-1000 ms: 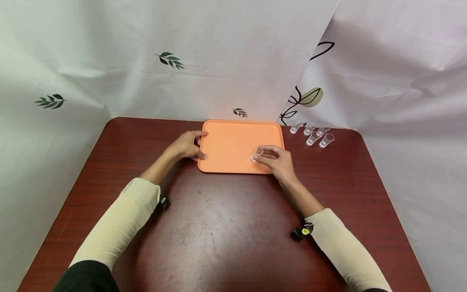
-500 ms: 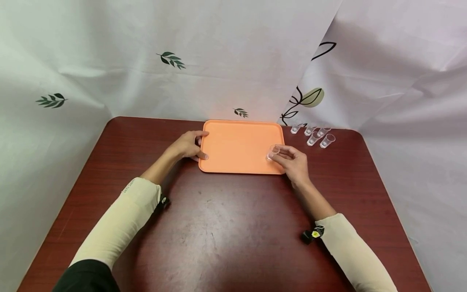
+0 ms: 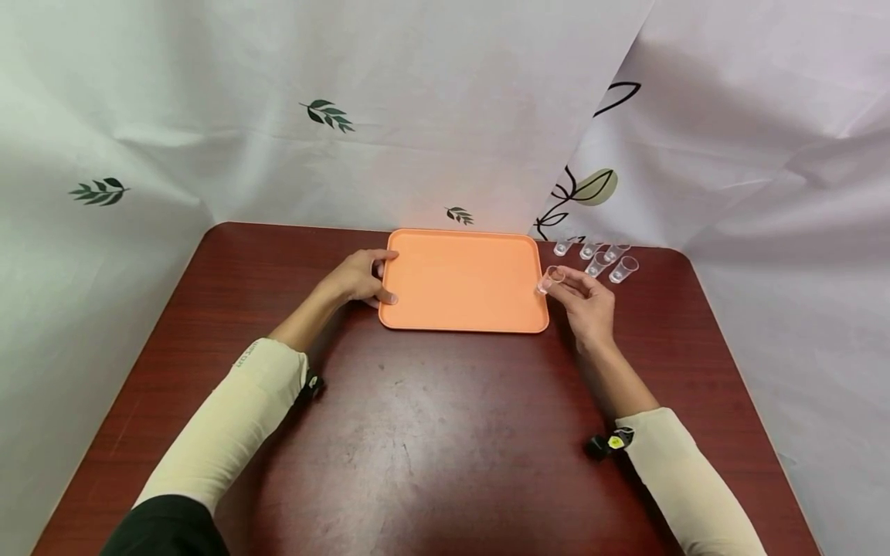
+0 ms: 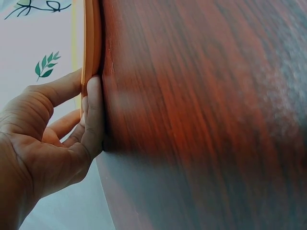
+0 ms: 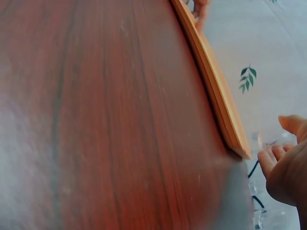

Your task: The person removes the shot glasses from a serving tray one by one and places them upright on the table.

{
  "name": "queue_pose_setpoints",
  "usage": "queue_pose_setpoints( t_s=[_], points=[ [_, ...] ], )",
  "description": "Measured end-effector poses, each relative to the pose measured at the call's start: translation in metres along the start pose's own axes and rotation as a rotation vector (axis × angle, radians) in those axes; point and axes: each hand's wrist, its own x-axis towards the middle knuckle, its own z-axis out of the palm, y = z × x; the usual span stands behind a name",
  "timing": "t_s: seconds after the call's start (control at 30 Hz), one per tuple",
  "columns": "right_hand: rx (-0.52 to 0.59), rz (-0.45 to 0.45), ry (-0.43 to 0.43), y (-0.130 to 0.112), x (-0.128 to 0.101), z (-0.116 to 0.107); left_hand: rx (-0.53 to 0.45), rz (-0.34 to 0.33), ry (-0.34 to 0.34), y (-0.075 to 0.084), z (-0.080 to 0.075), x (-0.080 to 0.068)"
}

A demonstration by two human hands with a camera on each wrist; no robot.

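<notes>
plainly, the right hand (image 3: pixel 587 303) pinches a small clear cup (image 3: pixel 552 278) btwn thumb and fingertips, held just off the orange tray (image 3: pixel 462 278) at its right edge, above the wood surface (image 3: pixel 431 432). four more clear cups (image 3: pixel 601 259) stand near, further back-right, w/ a patterned cloth backdrop (image 3: pixel 445 116) behind. the left hand (image 3: pixel 358 276) clamps the tray's left rim, thumb on top and fingers curled under, as the left wrist view shows (image 4: pixel 91 112). the cup looks v. light, thin-walled plastic, prob. smooth and a bit slippery, easy to squash or flick over; best taken by the side wall near the rim w/ light pressure. the tray looks stiff and light, so an edge hold should steady it.
</notes>
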Motion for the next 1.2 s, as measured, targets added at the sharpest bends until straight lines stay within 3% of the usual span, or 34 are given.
queue_pose_setpoints(
  t_s=[0.2,0.47,1.2],
  points=[
    [0.068,0.011,0.108,0.002,0.008,-0.007,-0.006,-0.001,-0.003,0.000,0.000,-0.001],
    [0.078,0.067,0.187,0.006,0.016,-0.009,-0.002,-0.001,-0.013,0.001,-0.001,-0.003],
    [0.036,0.105,0.317,0.014,0.040,0.003,-0.015,-0.008,-0.002,0.003,0.000,-0.003]
  ],
)
